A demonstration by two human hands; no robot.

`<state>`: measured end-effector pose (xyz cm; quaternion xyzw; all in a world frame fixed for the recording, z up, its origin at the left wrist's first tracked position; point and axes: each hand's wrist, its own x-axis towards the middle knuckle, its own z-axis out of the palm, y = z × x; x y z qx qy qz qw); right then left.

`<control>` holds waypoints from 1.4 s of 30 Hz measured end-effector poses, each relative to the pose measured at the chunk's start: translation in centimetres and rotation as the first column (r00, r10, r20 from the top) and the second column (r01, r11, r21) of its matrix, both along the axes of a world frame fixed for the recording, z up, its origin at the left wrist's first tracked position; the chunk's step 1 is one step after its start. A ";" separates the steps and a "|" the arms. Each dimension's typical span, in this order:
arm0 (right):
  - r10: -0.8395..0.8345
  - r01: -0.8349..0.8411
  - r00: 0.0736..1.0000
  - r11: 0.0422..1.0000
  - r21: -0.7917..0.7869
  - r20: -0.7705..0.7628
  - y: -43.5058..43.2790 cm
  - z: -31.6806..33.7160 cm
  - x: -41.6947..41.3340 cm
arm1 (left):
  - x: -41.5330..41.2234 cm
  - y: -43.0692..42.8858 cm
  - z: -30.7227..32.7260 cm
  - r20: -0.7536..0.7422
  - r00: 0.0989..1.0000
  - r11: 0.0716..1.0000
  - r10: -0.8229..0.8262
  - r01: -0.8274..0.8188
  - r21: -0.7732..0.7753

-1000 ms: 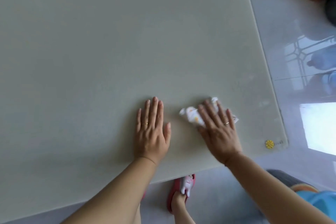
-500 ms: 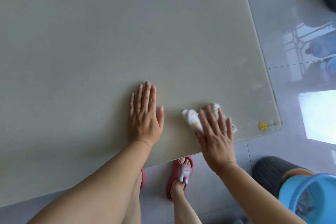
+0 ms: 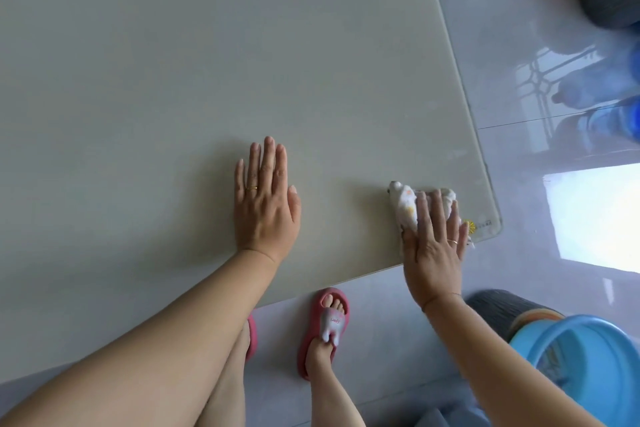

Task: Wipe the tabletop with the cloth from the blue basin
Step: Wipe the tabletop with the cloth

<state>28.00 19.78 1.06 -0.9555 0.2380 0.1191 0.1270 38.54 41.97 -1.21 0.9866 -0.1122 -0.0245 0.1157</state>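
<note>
A pale grey-green glass tabletop (image 3: 207,62) fills most of the view. A small white cloth (image 3: 405,203) with yellow and orange marks lies crumpled near the table's near right corner. My right hand (image 3: 433,246) presses flat on the cloth with straight fingers, its heel at the table's near edge. My left hand (image 3: 265,204) rests palm down on the bare tabletop, well to the left of the cloth. The blue basin (image 3: 588,360) stands at the lower right, beside the table and lower than its top.
A yellow round sticker (image 3: 469,225) marks the table's near right corner. Below the table's near edge are my feet in pink slippers (image 3: 325,326) on the shiny grey floor. A dark round stool (image 3: 502,305) stands by the basin, and blue bottles (image 3: 609,114) stand at the far right.
My right hand has slid the cloth to the right, toward the table's near right corner. My left hand stays flat on the table. The basin shows more.
</note>
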 end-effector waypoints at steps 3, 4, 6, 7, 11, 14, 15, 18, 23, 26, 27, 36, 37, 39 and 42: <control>0.053 -0.053 0.999 0.999 0.007 0.007 3.7 -0.3 -0.6 | 1.2 -4.0 0.4 -0.032 0.999 0.998 -0.018 0.016 -0.064; 0.182 -0.182 0.983 0.983 0.015 0.015 4.3 -0.4 -1.3 | 1.8 -5.3 0.5 -0.044 0.999 0.997 -0.017 0.013 -0.082; 0.482 -0.483 0.876 0.875 0.022 0.027 2.7 -0.3 -1.9 | 3.2 -6.9 0.3 -0.063 0.998 0.996 -0.005 0.000 -0.089; 0.572 -0.572 0.820 0.820 0.015 0.025 0.7 -0.3 -1.6 | 3.7 -7.3 0.0 -0.073 0.997 0.997 0.000 -0.005 -0.077; 0.235 -0.235 0.972 0.972 -0.012 -0.014 -6.8 -0.6 0.5 | 4.4 -7.4 -1.2 -0.074 0.997 1.000 0.007 -0.008 -0.013; -0.135 0.135 0.991 0.991 -0.008 -0.012 -6.0 -1.1 2.1 | 4.3 -7.7 -1.3 -0.051 0.998 1.000 0.029 -0.030 -0.006; -0.150 0.150 0.989 0.989 -0.003 -0.005 -4.3 -1.2 2.4 | 4.3 -7.7 -1.3 -0.047 0.998 0.999 0.031 -0.032 -0.006; 0.202 -0.203 0.979 0.978 0.043 0.025 0.0 -1.0 1.8 | 4.3 -7.7 -1.1 -0.043 0.999 1.000 0.028 -0.028 -0.007; 0.524 -0.524 0.851 0.851 0.010 0.020 -6.8 -0.5 4.5 | 4.3 -7.9 -0.8 -0.056 0.998 0.999 0.037 -0.037 0.009; 0.131 -0.131 0.991 0.991 0.030 0.010 -7.9 -0.9 7.7 | 4.4 -7.9 -0.7 -0.055 0.997 0.999 0.047 -0.046 0.011; 0.031 -0.031 0.999 0.999 0.020 0.017 -6.4 -1.1 8.4 | 4.4 -8.0 -0.7 -0.054 0.997 0.999 0.046 -0.046 0.010; 0.540 -0.539 0.840 0.841 -0.038 0.047 -7.2 -1.4 11.6 | 4.4 -7.9 -0.8 -0.066 0.997 0.999 0.041 -0.039 0.035; 0.403 -0.402 0.914 0.915 -0.029 0.041 -8.0 -1.4 12.9 | 4.4 -7.9 -0.7 -0.067 0.997 0.998 0.045 -0.042 0.040; 0.100 -0.100 0.994 0.995 -0.012 0.034 -7.1 -1.4 14.6 | 4.5 -8.1 -0.7 -0.076 0.996 0.998 0.045 -0.041 0.050; 0.052 -0.052 0.998 0.998 0.022 0.038 -1.9 -1.2 14.5 | 4.6 -8.0 -0.6 -0.098 0.995 0.997 0.033 -0.026 0.071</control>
